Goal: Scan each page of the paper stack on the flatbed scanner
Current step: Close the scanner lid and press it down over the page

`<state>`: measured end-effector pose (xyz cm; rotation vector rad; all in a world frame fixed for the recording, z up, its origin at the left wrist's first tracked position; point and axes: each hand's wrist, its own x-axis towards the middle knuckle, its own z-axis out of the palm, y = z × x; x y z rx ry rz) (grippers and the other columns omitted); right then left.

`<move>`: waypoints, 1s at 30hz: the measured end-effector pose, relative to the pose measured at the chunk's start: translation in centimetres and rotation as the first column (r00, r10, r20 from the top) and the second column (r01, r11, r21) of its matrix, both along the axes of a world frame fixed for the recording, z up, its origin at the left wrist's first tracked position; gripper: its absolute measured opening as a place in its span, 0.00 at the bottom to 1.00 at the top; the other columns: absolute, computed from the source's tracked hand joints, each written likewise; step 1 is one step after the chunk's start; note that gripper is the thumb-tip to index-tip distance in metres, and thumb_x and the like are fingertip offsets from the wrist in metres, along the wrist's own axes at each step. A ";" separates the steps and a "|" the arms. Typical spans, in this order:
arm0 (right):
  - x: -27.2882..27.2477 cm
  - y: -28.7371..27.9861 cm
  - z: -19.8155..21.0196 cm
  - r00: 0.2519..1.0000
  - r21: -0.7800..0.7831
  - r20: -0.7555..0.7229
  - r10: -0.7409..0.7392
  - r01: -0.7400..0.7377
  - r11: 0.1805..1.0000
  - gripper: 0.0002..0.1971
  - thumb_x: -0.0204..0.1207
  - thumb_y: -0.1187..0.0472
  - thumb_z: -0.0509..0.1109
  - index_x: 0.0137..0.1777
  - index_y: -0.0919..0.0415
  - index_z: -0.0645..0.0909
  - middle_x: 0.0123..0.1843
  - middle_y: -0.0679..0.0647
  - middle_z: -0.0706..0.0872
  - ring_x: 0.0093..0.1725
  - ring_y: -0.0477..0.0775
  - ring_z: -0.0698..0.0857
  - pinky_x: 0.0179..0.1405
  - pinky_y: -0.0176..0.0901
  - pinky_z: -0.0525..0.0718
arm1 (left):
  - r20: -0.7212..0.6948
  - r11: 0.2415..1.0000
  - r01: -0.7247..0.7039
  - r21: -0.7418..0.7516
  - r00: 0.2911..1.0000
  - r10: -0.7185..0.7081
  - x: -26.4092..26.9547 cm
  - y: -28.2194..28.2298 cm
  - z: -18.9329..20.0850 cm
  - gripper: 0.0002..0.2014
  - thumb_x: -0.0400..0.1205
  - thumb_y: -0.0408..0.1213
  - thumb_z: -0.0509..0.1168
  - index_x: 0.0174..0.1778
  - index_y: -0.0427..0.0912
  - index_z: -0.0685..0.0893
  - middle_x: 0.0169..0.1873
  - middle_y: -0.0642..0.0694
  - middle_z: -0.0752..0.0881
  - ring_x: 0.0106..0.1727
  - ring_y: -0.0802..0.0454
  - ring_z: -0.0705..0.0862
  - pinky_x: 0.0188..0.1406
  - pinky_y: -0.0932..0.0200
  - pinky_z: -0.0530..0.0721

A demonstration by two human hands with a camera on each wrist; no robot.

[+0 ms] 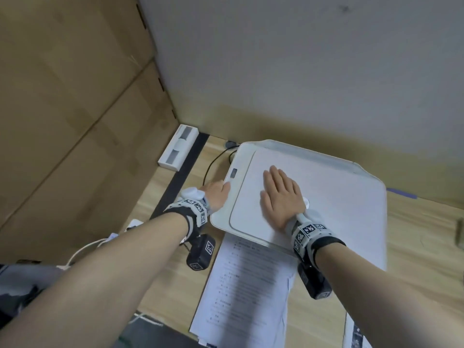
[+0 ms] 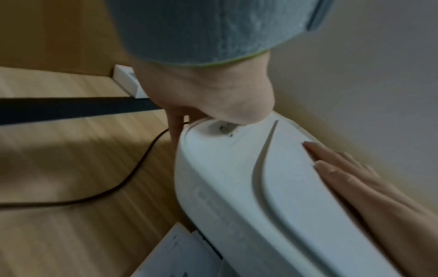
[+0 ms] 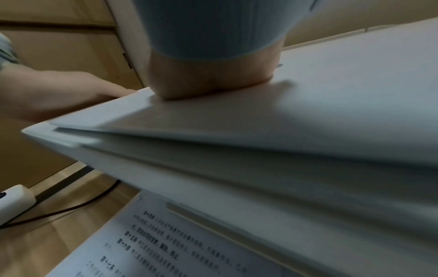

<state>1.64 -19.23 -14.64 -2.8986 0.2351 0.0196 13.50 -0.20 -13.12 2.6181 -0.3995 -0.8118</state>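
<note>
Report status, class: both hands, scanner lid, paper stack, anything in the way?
Right hand flat on closed scanner lid, fingers straight. Left hand at scanner's left edge by the buttons. Paper stack on desk in front. Nothing in the way.

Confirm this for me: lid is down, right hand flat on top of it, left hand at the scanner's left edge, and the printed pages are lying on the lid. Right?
Not quite. The pages lie on the desk in front of the scanner, not on the lid; the head view shows it. The rest holds: lid down, right hand flat on it, left hand at the left edge.
</note>
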 end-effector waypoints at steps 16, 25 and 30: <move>0.3 -0.2 -0.9 0.999 0.011 0.026 -0.026 0.026 1.000 0.30 0.86 0.47 0.48 0.87 0.54 0.54 0.89 0.54 0.54 0.87 0.56 0.53 0.83 0.54 0.56 | -0.092 0.938 -0.215 -0.272 0.976 0.197 -1.2 0.0 -3.3 0.26 0.88 0.56 0.45 0.65 0.40 0.78 0.57 0.39 0.84 0.56 0.39 0.81 0.64 0.44 0.77; -0.1 -0.1 -0.5 0.999 0.050 -0.037 -0.018 0.020 0.999 0.30 0.87 0.46 0.47 0.88 0.54 0.51 0.90 0.52 0.51 0.88 0.54 0.50 0.85 0.51 0.50 | -0.136 0.998 -0.027 -0.053 0.991 0.020 -0.7 -0.4 1.4 0.29 0.91 0.52 0.44 0.84 0.38 0.55 0.84 0.40 0.60 0.83 0.42 0.62 0.78 0.49 0.59; -2.3 -0.5 1.3 0.986 0.041 -0.158 0.058 -0.052 0.998 0.31 0.86 0.45 0.47 0.87 0.55 0.53 0.89 0.52 0.52 0.87 0.56 0.54 0.83 0.51 0.56 | 0.085 0.885 0.458 0.084 0.882 -0.464 -1.1 -0.5 4.0 0.41 0.83 0.50 0.62 0.87 0.47 0.46 0.86 0.47 0.43 0.86 0.43 0.46 0.82 0.43 0.55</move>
